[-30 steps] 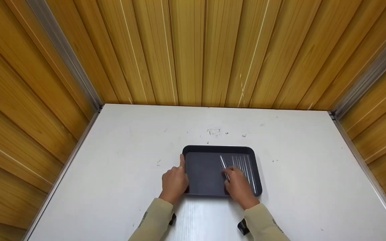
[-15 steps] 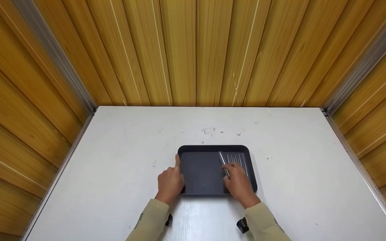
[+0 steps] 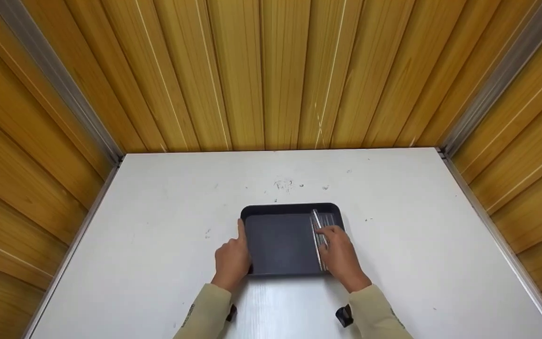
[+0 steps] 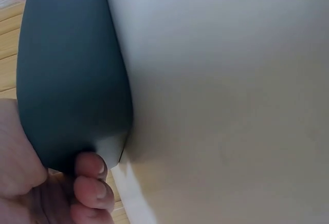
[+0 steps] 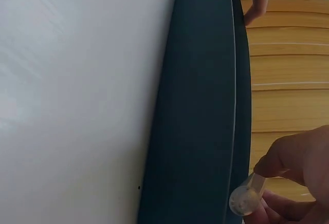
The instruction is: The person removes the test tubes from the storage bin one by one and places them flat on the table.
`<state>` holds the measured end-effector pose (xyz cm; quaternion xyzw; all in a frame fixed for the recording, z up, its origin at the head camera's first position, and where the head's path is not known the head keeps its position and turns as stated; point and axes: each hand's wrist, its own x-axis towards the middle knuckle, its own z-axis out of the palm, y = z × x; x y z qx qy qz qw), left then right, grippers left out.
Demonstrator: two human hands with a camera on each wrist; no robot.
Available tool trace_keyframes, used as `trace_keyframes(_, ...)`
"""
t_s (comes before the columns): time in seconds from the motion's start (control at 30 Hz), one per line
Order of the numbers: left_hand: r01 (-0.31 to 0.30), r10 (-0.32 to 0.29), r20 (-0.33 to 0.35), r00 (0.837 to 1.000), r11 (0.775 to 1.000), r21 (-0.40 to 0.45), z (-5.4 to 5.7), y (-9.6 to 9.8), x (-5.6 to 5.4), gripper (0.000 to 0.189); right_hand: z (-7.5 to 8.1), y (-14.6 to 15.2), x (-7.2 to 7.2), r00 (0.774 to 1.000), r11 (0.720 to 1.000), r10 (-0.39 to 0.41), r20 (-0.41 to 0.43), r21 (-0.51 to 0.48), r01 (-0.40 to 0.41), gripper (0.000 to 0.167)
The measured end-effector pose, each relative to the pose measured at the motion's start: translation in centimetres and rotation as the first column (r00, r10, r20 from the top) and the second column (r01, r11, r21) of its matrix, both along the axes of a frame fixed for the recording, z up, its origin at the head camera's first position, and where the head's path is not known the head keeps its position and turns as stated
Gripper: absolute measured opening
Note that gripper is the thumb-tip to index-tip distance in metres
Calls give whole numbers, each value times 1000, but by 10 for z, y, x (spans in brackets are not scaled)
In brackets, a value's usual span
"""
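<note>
The left grip (image 3: pixel 232 261) clasps the tray (image 3: pixel 278 245), apparently to steady it, while the right grip (image 3: pixel 341 255) pinches a clear tube (image 5: pixel 245 198).

Tray (image 3: pixel 275 245) on table (image 3: pixel 158 235) | tubes (image 3: pixel 316 244) in its right side | wall (image 3: pixel 271 70) behind table

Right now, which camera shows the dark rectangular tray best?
The head view, which shows most of the dark rectangular tray from above. The left wrist view shows only part of its outside; the right wrist view, an outer side and rim edge.
</note>
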<state>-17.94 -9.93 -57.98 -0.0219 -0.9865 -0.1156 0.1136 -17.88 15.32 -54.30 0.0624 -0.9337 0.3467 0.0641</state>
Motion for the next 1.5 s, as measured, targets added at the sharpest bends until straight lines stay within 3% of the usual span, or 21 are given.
trace_keyframes(0.13, -20, 20, 35, 999, 1000, 20, -1, 0, 0, 62, 3, 9, -3, 999, 999, -32, 25, -16, 32, 34)
trace_keyframes(0.33, -26, 25, 21, 999, 999, 39, -2, 0, -3, 26, 7, 23, -6, 996, 997, -66, 68, -46, 69, 34)
trace_keyframes(0.43, -22, 21, 26, 999, 999, 35, -1, -2, -3, 19, 6, 28, -6, 993, 995, -87, 84, -49, 92, 35)
trace_keyframes(0.6, -32, 29, 85, 996, 999, 38, 2, -9, -2, 24, 3, 36, -6, 991, 994, -100, 88, -44, 105, 36)
trace_keyframes(0.8, -47, 22, 173, 985, 989, 144, 5, -13, -7, 25, 1, 45, -7, 986, 990, -136, 101, -24, 139, 35)
trace_keyframes(1.0, -66, 38, 156, 987, 982, 179, 6, -9, -16, 24, 1, 56, -7, 981, 985, -167, 100, -19, 170, 34)
trace_keyframes(1.5, -108, 81, 151, 985, 977, 185, 6, -9, -18, 24, -9, 73, -5, 971, 985, -168, 172, -11, 172, 35)
